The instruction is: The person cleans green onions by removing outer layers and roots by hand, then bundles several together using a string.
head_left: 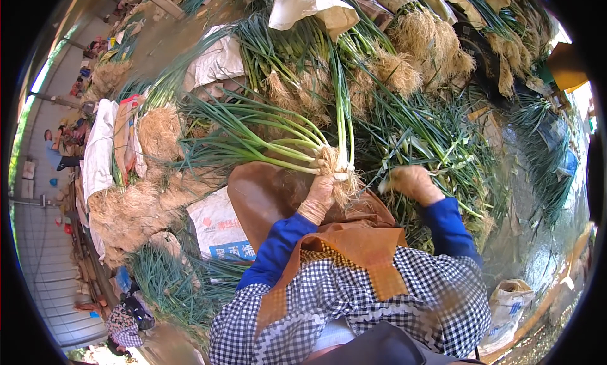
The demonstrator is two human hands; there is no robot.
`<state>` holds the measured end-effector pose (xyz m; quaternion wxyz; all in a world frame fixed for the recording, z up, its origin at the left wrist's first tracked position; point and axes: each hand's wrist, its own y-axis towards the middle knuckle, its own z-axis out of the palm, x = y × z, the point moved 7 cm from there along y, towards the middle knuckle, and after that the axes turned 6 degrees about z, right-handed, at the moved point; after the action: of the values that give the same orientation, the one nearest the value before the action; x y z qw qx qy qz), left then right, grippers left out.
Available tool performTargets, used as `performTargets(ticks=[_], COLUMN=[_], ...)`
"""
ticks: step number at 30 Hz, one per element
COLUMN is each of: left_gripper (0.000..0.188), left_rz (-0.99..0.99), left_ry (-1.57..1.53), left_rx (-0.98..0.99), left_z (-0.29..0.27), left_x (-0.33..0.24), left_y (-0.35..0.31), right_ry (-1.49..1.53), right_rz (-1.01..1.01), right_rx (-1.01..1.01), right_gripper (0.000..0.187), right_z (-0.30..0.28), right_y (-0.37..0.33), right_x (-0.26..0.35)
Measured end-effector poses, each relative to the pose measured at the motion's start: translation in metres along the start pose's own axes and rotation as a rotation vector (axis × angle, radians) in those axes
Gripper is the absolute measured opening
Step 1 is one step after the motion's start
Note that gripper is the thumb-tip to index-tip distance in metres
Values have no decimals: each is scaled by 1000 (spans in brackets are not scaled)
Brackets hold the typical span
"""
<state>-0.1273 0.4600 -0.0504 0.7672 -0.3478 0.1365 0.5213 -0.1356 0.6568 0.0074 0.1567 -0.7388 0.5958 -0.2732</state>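
Head view: onion bunch, leaves leftward, upward

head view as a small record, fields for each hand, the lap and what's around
left hand: grips a bunch of long green-and-white onion stalks with tan stringy roots
right hand: at a loose pile of dark green leafy stalks; blurred, grip unclear
lap: smooth brown sheet-like cover
left of lap: white sack with red and blue print
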Motion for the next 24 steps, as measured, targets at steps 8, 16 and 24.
performTargets(ticks=[8,16,24], left_gripper=[35,35,48], left_rz=[-86,-329,-109], left_ry=[12,-250,-292], left_rx=[-7,339,600], left_z=[-1,45,172], left_x=[-2,-28,-243], left_y=[-2,-30,-127], right_ry=[623,852,1244], right_rz=[-790,-326,-762], right_rx=[-422,111,-319], right_gripper=[20,23,44], right_z=[-43,-5,-106], right_y=[7,-28,31], right_x=[81,28,130])
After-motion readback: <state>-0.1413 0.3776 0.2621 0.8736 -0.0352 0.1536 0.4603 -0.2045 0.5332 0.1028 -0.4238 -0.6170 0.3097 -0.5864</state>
